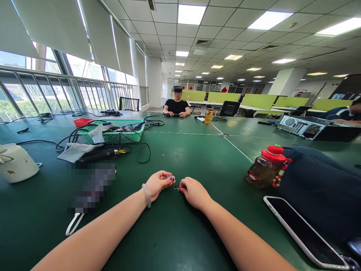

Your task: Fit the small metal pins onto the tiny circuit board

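My left hand (159, 185), with a pale bangle (147, 195) at its wrist, pinches a small silvery metal piece (170, 177) between thumb and fingers. Just to the right, my right hand (194, 192) is closed on a tiny dark metal part (176, 188), which pokes out from its fingertips toward the left hand. Both pieces are too small to name. The hands hover close together but apart, low over the green table (166, 233).
Left: a green basket (113, 140) of cables and tools, a blurred phone-like item (94, 188), a white pot-like object (18, 163). Right: a red-lidded bottle (265, 167), a dark bag (318, 188), a tablet (301, 229), a computer case (310, 128). A person (177, 103) sits opposite.
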A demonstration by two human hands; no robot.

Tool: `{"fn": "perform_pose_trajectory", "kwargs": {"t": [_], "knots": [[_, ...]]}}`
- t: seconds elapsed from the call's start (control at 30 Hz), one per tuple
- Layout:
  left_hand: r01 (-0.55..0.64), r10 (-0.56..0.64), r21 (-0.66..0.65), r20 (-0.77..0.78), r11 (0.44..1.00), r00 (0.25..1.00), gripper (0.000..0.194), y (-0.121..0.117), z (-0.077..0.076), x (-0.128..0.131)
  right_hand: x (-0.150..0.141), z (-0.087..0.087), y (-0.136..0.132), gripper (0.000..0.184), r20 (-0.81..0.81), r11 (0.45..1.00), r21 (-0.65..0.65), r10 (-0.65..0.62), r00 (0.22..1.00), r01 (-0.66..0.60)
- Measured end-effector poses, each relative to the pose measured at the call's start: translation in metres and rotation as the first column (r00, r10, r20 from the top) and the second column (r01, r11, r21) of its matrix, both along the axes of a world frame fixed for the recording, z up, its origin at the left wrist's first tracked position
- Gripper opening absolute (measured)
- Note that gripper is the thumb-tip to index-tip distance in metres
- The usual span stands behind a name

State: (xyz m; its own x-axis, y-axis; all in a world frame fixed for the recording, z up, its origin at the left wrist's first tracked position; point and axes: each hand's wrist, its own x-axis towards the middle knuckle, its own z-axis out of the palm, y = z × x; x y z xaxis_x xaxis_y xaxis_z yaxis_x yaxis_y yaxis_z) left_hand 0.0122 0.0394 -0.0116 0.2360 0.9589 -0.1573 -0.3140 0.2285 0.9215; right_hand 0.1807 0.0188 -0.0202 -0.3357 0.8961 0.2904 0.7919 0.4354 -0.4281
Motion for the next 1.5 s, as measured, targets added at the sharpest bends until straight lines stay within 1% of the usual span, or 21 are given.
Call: {"fn": "perform_pose_trajectory", "kwargs": {"t": [0.13,0.23,0.37,0.5,0.7,0.83,0.9,0.97,1.03,1.07,1.1,1.13,1.2,1.23,1.27,1.33,1.4,1.5], "knots": [[0.01,-0.01,-0.005,-0.009,1.0,1.0,0.024,-0.002,0.003,0.001,0.006,0.0,0.003,0.011,-0.117,0.999,-0.019,-0.029,0.993,0.027],[0.019,-0.019,-0.004,-0.016,1.0,1.0,0.022,-0.002,0.003,0.001,0.011,0.0,0.007,0.012,-0.15,0.998,-0.028,-0.063,0.987,0.06],[0.02,-0.02,0.0,-0.032,1.0,0.999,0.019,-0.002,0.004,0.001,0.016,-0.001,0.009,0.012,-0.105,0.997,-0.012,-0.078,0.991,0.077],[0.036,-0.035,0.01,-0.055,0.999,0.998,0.019,-0.001,0.003,0.001,0.016,0.001,0.006,0.014,-0.024,0.997,0.02,-0.079,0.997,0.08],[0.054,-0.052,0.026,-0.072,0.998,0.996,0.016,-0.001,0.001,0.001,0.002,0.007,-0.001,0.014,0.039,0.995,0.095,-0.012,0.999,0.008],[0.057,-0.054,0.028,-0.09,0.998,0.994,0.017,-0.002,0.002,0.002,-0.008,0.004,-0.004,0.013,0.115,0.994,0.109,0.009,0.993,-0.022],[0.056,-0.052,0.031,-0.114,0.998,0.992,0.019,-0.003,0.003,0.002,-0.009,0.002,-0.004,0.013,0.106,0.995,0.101,0.012,0.994,-0.023],[0.062,-0.057,0.036,-0.142,0.997,0.988,0.021,-0.003,0.004,0.002,-0.007,0.001,-0.004,0.013,0.034,0.996,0.083,0.013,0.999,-0.016],[0.077,-0.068,0.05,-0.165,0.996,0.984,0.022,-0.004,0.003,0.003,-0.004,0.001,-0.002,0.01,-0.118,1.0,0.029,0.002,0.993,0.001],[0.089,-0.077,0.061,-0.175,0.994,0.982,0.022,-0.003,0.003,0.003,-0.003,0.0,0.0,0.008,-0.221,1.0,-0.021,-0.014,0.975,0.01],[0.1,-0.085,0.074,-0.187,0.992,0.979,0.022,-0.003,0.002,0.003,-0.002,0.0,0.001,0.007,-0.335,0.996,-0.087,-0.04,0.941,0.011],[0.115,-0.095,0.089,-0.204,0.989,0.974,0.023,-0.003,0.002,0.003,-0.001,0.0,0.004,0.006,-0.448,0.987,-0.163,-0.076,0.891,0.002],[0.159,-0.123,0.125,-0.254,0.979,0.959,0.025,-0.003,0.001,0.004,-0.001,-0.001,0.008,0.012,-0.627,0.95,-0.306,-0.155,0.763,-0.058],[0.185,-0.138,0.145,-0.284,0.972,0.949,0.026,-0.003,0.001,0.004,-0.001,-0.001,0.009,0.015,-0.684,0.929,-0.357,-0.191,0.704,-0.094],[0.213,-0.154,0.164,-0.312,0.963,0.938,0.027,-0.004,0.001,0.004,-0.002,-0.001,0.011,0.019,-0.72,0.912,-0.39,-0.219,0.658,-0.124],[0.261,-0.182,0.198,-0.345,0.945,0.921,0.029,-0.005,0.002,0.005,-0.003,-0.002,0.012,0.023,-0.755,0.897,-0.416,-0.247,0.608,-0.152],[0.288,-0.201,0.229,-0.342,0.93,0.918,0.032,-0.005,0.001,0.006,-0.003,-0.002,0.012,0.024,-0.763,0.901,-0.406,-0.242,0.599,-0.153],[0.291,-0.21,0.256,-0.3,0.922,0.931,0.038,-0.005,-0.001,0.007,-0.003,-0.001,0.01,0.024,-0.76,0.915,-0.373,-0.205,0.617,-0.155]]}}
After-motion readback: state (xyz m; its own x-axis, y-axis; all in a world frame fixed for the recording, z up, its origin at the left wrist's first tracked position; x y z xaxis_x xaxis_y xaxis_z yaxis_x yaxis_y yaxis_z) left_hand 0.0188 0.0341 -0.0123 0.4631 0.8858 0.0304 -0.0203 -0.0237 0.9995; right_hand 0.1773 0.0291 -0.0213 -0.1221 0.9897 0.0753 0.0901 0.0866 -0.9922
